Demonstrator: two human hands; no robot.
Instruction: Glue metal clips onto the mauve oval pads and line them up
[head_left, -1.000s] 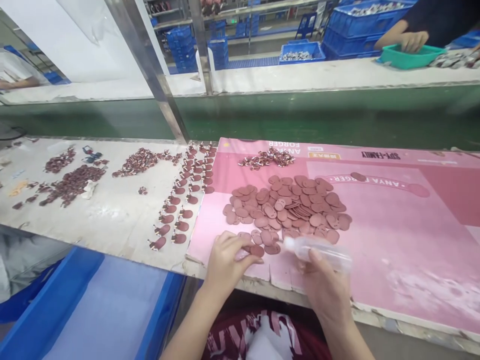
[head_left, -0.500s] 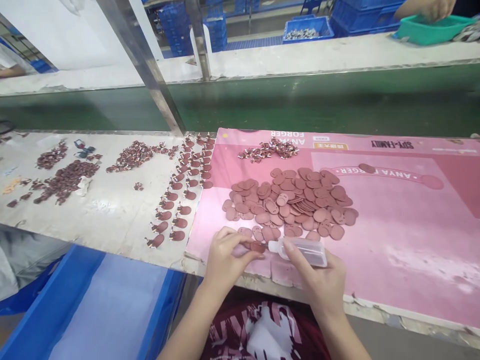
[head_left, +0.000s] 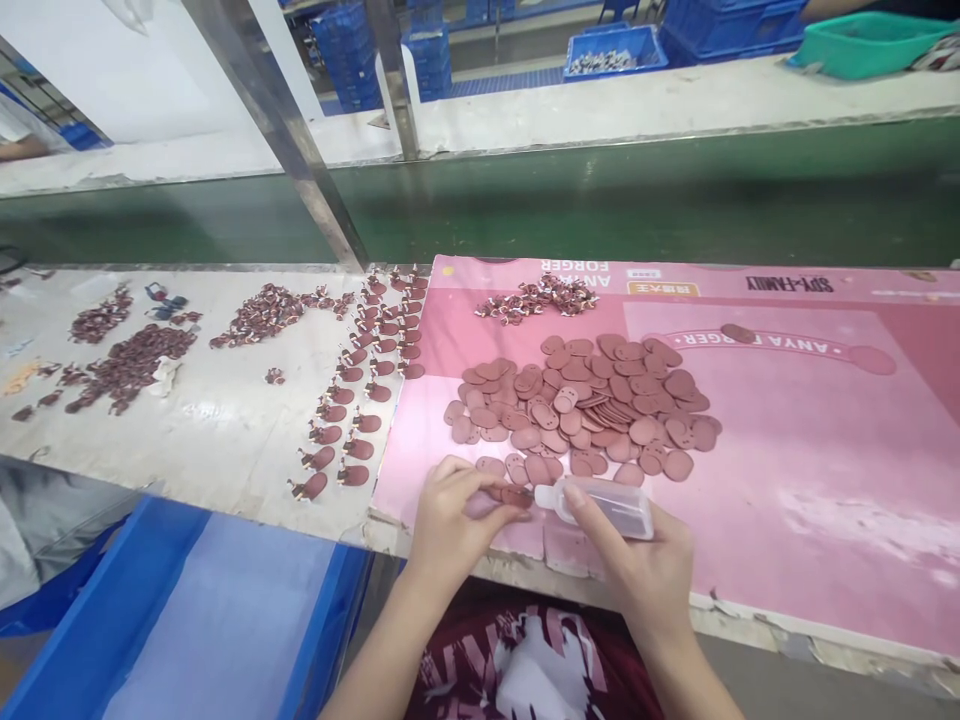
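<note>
- The left hand (head_left: 450, 520) rests at the near edge of the counter (head_left: 217, 440), on the pink board (head_left: 787, 470), its fingertips pinched on one brown disc (head_left: 516, 495).
- The right hand (head_left: 645, 565) is wrapped around a small clear bottle (head_left: 611, 503), lying almost flat, with the forefinger along its top.
- The bottle's nozzle points left and meets the held disc; whether the tip touches it cannot be told.
- The disc sits just in front of the near rim of a heap of discs (head_left: 585, 410), which spreads over the middle of the pink board.
- A small cluster of brown-and-white pieces (head_left: 536, 298) lies beyond the heap, near the far edge of the board.
- Two single discs rest apart on the right part of the board, on the printed lettering.
- Left of the board, on the bare grey counter, finished pieces in rows (head_left: 360, 400) run from the far edge toward the near edge.
- Further left lie loose piles of dark pieces (head_left: 127, 365), near the counter's left end.
- A blue crate (head_left: 172, 620) stands below the near left edge of the counter.
- A green conveyor belt (head_left: 600, 200) runs behind the far edge.
- A teal tray (head_left: 862, 45) sits on the bench beyond the belt, at the far right.
</note>
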